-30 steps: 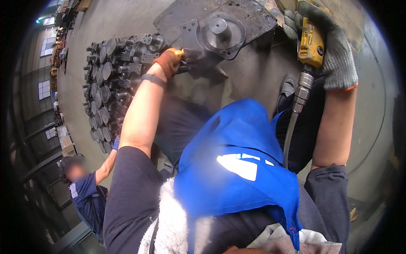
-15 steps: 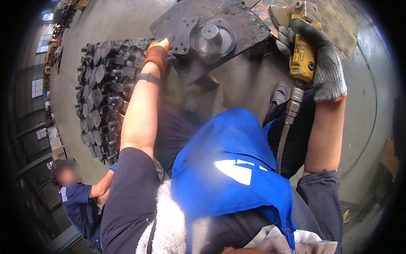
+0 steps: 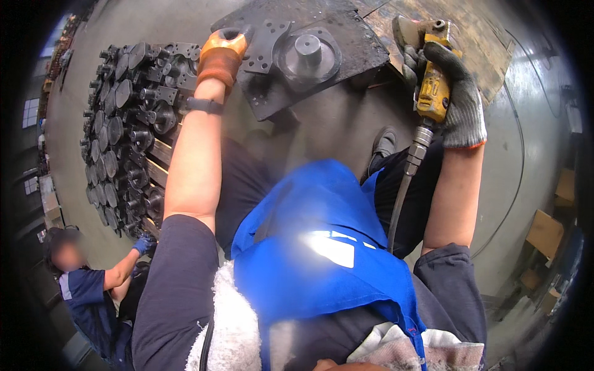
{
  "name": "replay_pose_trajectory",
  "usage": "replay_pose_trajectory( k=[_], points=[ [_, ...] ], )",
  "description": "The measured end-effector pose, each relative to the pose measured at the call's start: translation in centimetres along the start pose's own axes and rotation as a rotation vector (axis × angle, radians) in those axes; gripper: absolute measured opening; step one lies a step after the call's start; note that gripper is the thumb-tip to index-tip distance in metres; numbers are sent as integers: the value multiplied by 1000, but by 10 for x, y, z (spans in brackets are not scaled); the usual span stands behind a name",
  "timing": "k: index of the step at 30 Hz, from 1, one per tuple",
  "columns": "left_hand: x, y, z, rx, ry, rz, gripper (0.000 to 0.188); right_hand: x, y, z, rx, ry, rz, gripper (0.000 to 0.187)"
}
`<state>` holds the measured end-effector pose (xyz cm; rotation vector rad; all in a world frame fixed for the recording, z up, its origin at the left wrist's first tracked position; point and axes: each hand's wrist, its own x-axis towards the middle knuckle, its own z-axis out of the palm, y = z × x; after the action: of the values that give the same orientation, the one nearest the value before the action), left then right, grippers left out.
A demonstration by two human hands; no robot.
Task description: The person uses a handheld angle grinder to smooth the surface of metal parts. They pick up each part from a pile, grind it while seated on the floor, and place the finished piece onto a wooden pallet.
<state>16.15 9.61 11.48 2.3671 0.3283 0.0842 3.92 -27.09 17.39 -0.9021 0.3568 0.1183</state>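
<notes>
My right hand (image 3: 463, 93), in a grey knit glove with dark coated fingers, grips a yellow air grinder (image 3: 433, 93). The tool's pale disc (image 3: 405, 31) is over the right side of the work surface. A hose (image 3: 401, 207) runs down from its metal coupling. My left hand (image 3: 221, 55), in an orange glove with dark fingertips, is closed at the surface's left edge; anything inside it is hidden. To its right, a dark metal part with a round flange and upright shaft (image 3: 308, 52) lies beside a drilled plate (image 3: 267, 46) on the blackened table (image 3: 346, 21).
Stacked dark metal parts (image 3: 117, 133) rest on a wooden pallet (image 3: 161, 151) at the left. A co-worker (image 3: 93, 290) reaches toward the stack from the lower left. A cable (image 3: 516, 185) curves over the floor at the right, near cardboard pieces (image 3: 544, 238).
My left hand has drawn back, up and left from the drilled plate, with its fingers curled. The right hand still holds the grinder. The whole view has shifted slightly.
</notes>
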Motion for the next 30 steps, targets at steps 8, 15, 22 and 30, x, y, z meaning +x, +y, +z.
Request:
replay_pose_trajectory(
  k=[8,15,22,30],
  points=[
    [24,-22,-2,262,-91,-86,51,7,1,-19,-129,145,-15,33],
    [-2,-13,32,683,-345,12,61,-6,-2,0,-120,91,30,32],
    [-18,-3,40,748,-43,218,58,-8,0,10,40,-85,280,30],
    [-133,81,47,-920,-1170,-9,48,-8,4,49,-322,-33,211,22]
  ],
)
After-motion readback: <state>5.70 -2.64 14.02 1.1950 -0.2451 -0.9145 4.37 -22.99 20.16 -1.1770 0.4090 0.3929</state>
